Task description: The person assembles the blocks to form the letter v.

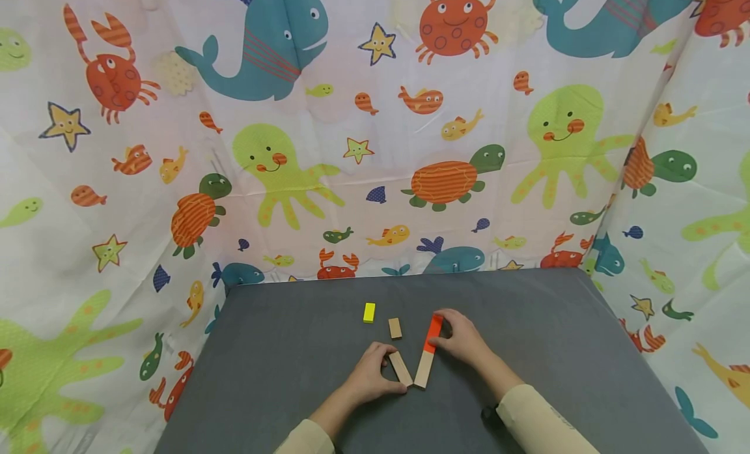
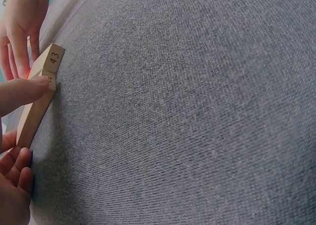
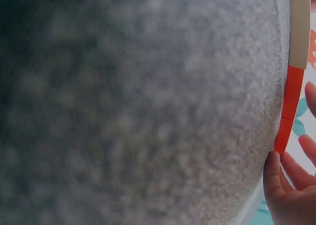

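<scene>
Two rows of blocks form a V on the grey cloth, their near ends meeting. My left hand (image 1: 370, 374) grips the left plain wooden block (image 1: 401, 368) by its two ends, thumb at the near end and fingers at the far end. In the left wrist view, the thumb partly covers a number on that end. The right row is a plain wooden block (image 1: 424, 370), marked 43 in the left wrist view, with red blocks (image 3: 292, 94) beyond it, a seam showing across the red. My right hand (image 1: 463, 337) pinches the red part near its far end.
A yellow block (image 1: 369, 312) lies farther back on the grey cloth (image 1: 281, 350). Closer to the hands lies a small plain wooden block (image 1: 395, 328). A curtain (image 1: 351, 148) printed with sea animals hangs behind the table and along its sides.
</scene>
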The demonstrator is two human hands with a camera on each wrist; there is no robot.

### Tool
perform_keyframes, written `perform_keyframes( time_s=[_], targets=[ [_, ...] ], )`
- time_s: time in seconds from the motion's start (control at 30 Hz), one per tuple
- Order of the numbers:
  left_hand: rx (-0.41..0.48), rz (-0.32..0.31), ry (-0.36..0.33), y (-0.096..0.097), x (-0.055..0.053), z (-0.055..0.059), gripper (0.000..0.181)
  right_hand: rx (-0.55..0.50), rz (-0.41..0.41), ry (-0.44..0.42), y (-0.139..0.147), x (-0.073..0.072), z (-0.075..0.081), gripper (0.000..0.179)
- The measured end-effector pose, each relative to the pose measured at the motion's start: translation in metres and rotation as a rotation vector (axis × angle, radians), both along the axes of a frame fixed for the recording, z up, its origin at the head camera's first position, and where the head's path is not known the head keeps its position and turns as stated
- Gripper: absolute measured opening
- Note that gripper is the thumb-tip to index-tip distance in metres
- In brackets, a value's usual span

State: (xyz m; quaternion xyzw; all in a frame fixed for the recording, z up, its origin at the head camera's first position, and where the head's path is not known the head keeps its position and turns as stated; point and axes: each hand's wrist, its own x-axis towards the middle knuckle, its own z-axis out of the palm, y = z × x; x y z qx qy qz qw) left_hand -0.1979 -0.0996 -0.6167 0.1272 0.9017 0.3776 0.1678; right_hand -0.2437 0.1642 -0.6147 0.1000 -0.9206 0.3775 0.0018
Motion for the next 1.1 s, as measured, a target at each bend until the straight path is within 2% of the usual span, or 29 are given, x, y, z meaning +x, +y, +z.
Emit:
perform_keyframes(
  time_s=[0.27,0.4,0.57,0.73,0.93,1.1],
  targets=[
    [0.012,-0.024,0.011,-0.001,-0.003,0.000,0.079,0.020,-0.012,-0.017,0.002,-0.002,0.000,0.058],
    [0.027,-0.022,0.015,-0.003,-0.006,0.002,0.073,0.015,-0.009,-0.015,0.002,-0.002,0.000,0.058],
    [0.067,0.018,0.079,-0.005,-0.014,0.009,0.057,0.024,-0.015,-0.015,0.003,-0.001,-0.001,0.059],
    [0.099,0.046,0.145,-0.007,-0.024,0.019,0.056,0.021,-0.015,-0.018,0.004,0.000,0.000,0.060],
    [0.122,0.060,0.127,-0.007,-0.034,0.022,0.062,0.019,-0.022,-0.027,0.002,0.000,-0.003,0.060],
    [0.092,0.069,0.108,-0.005,-0.039,0.025,0.062,0.020,-0.025,-0.033,-0.001,0.000,-0.002,0.059]
  ],
)
